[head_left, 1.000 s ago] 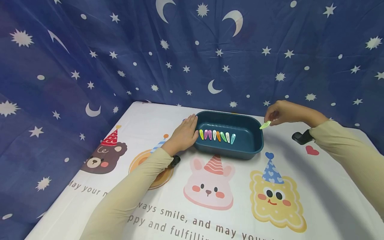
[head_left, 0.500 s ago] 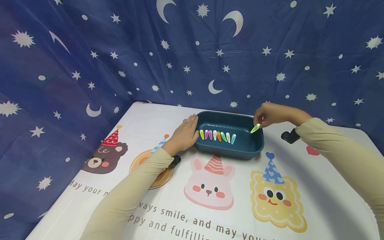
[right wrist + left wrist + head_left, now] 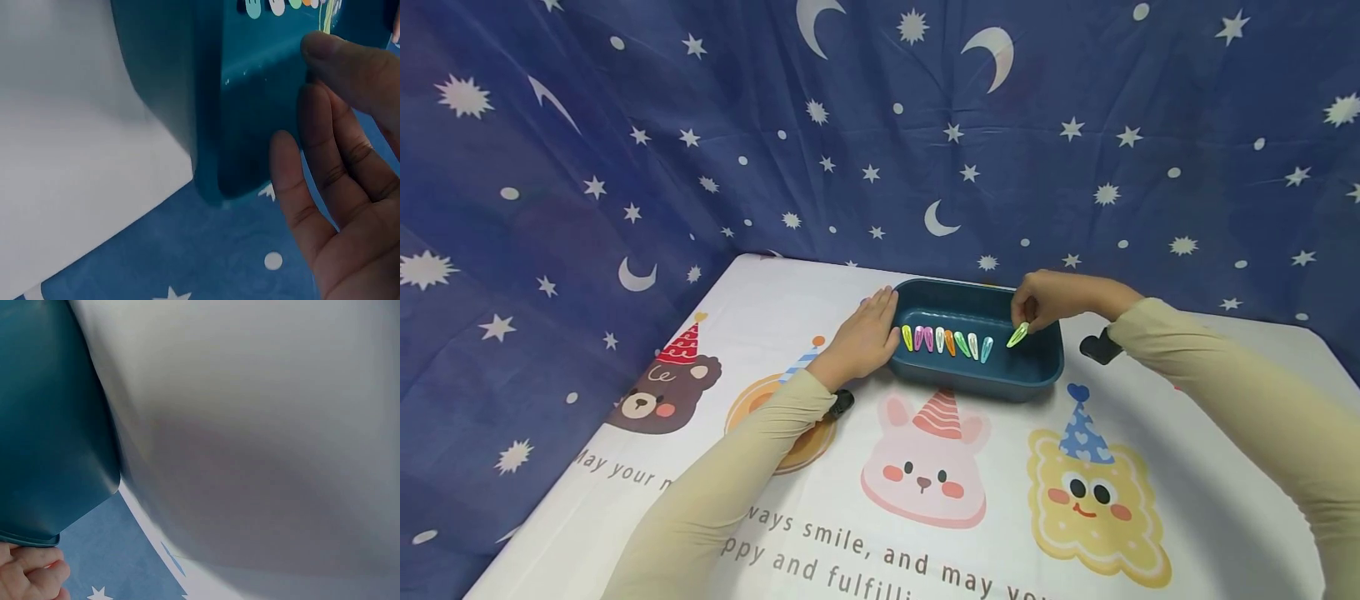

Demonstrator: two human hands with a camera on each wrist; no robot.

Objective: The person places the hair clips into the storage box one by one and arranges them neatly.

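Note:
A dark teal oblong tub stands near the back of the table. Inside it, several snap hair clips lie side by side in a row, from a yellow clip at the left to a light blue clip at the right. My right hand reaches over the tub's right end and pinches a light green hair clip between thumb and fingertips, right of the row. My left hand lies with straight fingers along the tub's left end; in the left wrist view its fingers touch the rim.
A white cloth printed with cartoon animals and lettering covers the table. Behind it hangs a dark blue curtain with stars and moons. Black wrist cameras sit at both cuffs, the right camera beside the tub.
My right hand has moved left and down with the light green clip, from outside the tub's right rim to inside it. The left hand has stayed at the left end.

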